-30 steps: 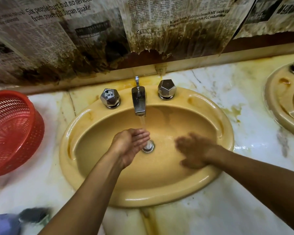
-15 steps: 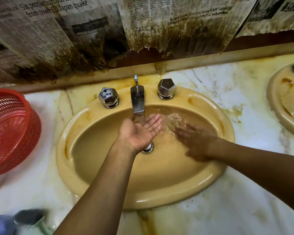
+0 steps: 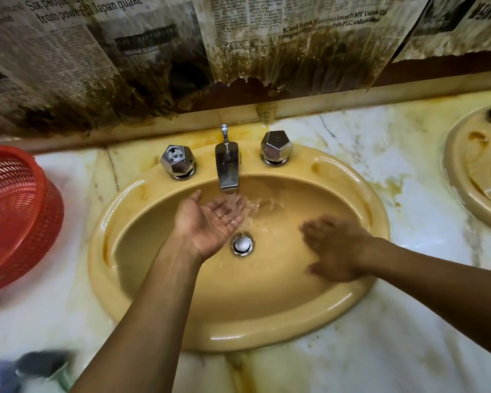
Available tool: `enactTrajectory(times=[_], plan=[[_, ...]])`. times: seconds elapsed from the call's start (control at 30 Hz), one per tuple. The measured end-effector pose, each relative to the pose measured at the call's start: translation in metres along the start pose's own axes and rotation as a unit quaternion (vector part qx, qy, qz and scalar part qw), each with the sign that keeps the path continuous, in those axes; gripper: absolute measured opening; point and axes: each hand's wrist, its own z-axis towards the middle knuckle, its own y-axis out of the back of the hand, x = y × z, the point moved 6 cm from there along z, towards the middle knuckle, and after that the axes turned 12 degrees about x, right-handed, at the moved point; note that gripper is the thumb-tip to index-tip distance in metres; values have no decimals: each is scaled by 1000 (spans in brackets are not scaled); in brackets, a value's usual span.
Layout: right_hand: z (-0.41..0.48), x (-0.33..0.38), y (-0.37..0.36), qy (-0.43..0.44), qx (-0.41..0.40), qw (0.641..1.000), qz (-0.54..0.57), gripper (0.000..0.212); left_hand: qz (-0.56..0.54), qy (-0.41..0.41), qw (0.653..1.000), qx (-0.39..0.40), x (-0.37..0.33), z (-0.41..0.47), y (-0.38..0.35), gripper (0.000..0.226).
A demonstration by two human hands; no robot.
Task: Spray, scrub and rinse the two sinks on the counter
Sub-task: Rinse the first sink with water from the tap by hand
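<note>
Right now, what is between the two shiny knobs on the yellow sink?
The chrome spout stands between the left knob and right knob, water running from it; the head view shows it.

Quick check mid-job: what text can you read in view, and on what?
"Six people" (rest cut off), "from powerful Japan quake": left newspaper sheet.
"SC and Bursa Malaysia launch MY Value Up Programme to strengthen PLC valuations": middle newspaper sheet.
Smaller print: too small.

basket [image 3: 14, 217] left of sink [image 3: 165, 316], second sink [image 3: 462, 165] right
</note>
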Motion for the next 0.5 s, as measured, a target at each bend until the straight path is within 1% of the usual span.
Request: enactTrajectory(times=[0.03, 0.07, 0.13, 0.2, 0.23, 0.27, 0.33, 0.37, 0.43, 0.5], plan=[[2, -9, 3, -35, -24, 998, -47, 83, 19, 3, 1000, -9, 2, -1, 3, 68], [7, -12, 2, -44, -27, 997, -65, 84, 38, 15, 999, -7, 7, -4, 4, 69], [16, -8, -1, -20, -4, 998, -66, 84, 51, 54, 997, 10, 23, -11, -2, 75], [22, -6, 1, -14, -7, 997, -75, 83, 29, 73, 997, 11, 31, -15, -8, 79], [25, -8, 6, -25, -33, 995, -91, 84, 8, 59, 998, 8, 29, -13, -9, 79], [27, -11, 15, -40, -78, 989, -117, 85, -19, 32, 999, 1, 23, -10, -9, 77], [30, -14, 40, -60, -187, 962, -190, 82, -70, -16, 997, 6, 10, -3, -15, 73], [31, -12, 54, -56, -237, 948, -206, 77, -84, -24, 996, 12, 7, 0, -17, 73], [29, -1, 85, -35, -317, 924, -211, 70, -100, -10, 994, 30, 9, 3, -18, 75], [29, 10, 105, -24, -353, 911, -212, 69, -130, -1, 991, 41, 14, -4, -14, 77]])
